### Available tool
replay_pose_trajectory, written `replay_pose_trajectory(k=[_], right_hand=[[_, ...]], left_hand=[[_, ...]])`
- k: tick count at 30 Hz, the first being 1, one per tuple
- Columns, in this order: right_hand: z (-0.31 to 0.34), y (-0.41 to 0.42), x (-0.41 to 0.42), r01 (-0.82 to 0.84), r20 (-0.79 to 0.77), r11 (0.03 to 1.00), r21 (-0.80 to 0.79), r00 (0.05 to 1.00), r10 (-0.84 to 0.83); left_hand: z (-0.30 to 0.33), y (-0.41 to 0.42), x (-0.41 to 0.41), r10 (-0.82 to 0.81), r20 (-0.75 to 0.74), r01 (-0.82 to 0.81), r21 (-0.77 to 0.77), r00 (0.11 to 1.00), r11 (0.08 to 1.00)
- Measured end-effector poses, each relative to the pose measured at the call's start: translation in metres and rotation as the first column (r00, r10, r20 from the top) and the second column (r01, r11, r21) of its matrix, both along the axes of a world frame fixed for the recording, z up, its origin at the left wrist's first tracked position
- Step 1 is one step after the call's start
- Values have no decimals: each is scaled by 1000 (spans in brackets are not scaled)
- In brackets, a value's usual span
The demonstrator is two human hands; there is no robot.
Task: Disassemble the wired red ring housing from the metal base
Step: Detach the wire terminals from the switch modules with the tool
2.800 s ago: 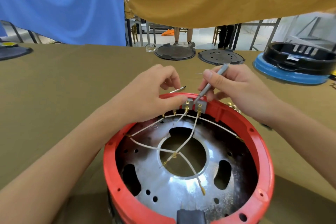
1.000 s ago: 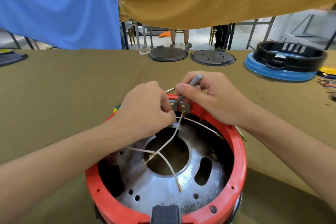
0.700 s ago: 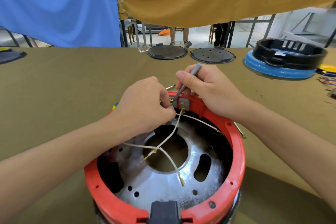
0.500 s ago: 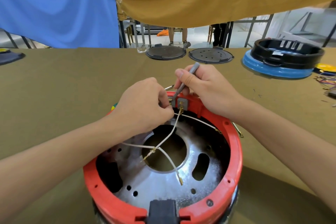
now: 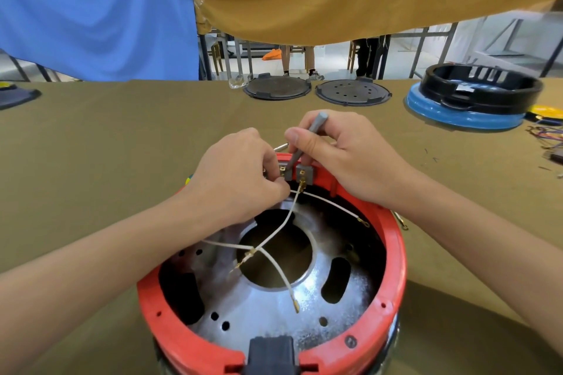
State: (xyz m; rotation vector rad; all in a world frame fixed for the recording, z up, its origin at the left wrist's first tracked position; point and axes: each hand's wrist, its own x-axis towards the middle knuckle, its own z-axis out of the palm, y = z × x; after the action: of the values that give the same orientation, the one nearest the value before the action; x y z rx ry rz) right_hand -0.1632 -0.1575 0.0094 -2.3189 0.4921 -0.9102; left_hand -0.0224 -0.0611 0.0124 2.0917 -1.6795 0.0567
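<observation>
The red ring housing (image 5: 393, 271) sits in front of me on the table, around a shiny metal base (image 5: 262, 310) with a round middle hole. White wires (image 5: 277, 262) with brass ends cross the inside and run up to a grey terminal block (image 5: 301, 175) on the far rim. My right hand (image 5: 341, 155) grips a thin grey tool (image 5: 307, 138) whose tip points down at that block. My left hand (image 5: 240, 173) is pinched at the block's left side, its fingertips closed on a wire connector there.
Two dark round plates (image 5: 277, 90) (image 5: 353, 91) lie at the table's far edge. A black ring on a blue base (image 5: 475, 100) stands at the far right, with loose coloured wires (image 5: 548, 134) beside it. A black clip (image 5: 271, 353) sits on the near rim.
The housing has come nearer and lower in view since 2.8 s ago. Both hands stay at the terminal block; over the last second they barely move.
</observation>
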Motion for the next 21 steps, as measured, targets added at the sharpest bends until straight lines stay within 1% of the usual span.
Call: replay_pose_trajectory(k=[6,10,14,18,21], right_hand=[[-4,-8,2,7,13,998,55,1000,-7],[-5,-11,4,-9,66,985,172,998,-3],[-6,-12,5,-11,83,972,236,996,-9],[-6,-9,3,-11,84,974,226,996,-8],[-5,-8,2,5,50,988,152,999,-13]], left_hand=[[0,1,0,-46,-11,46,12,999,999],[0,1,1,-67,-28,66,-8,997,998],[0,0,1,-61,-20,61,-16,998,998],[0,0,1,-45,7,45,0,999,999],[1,0,3,-61,3,61,5,998,998]])
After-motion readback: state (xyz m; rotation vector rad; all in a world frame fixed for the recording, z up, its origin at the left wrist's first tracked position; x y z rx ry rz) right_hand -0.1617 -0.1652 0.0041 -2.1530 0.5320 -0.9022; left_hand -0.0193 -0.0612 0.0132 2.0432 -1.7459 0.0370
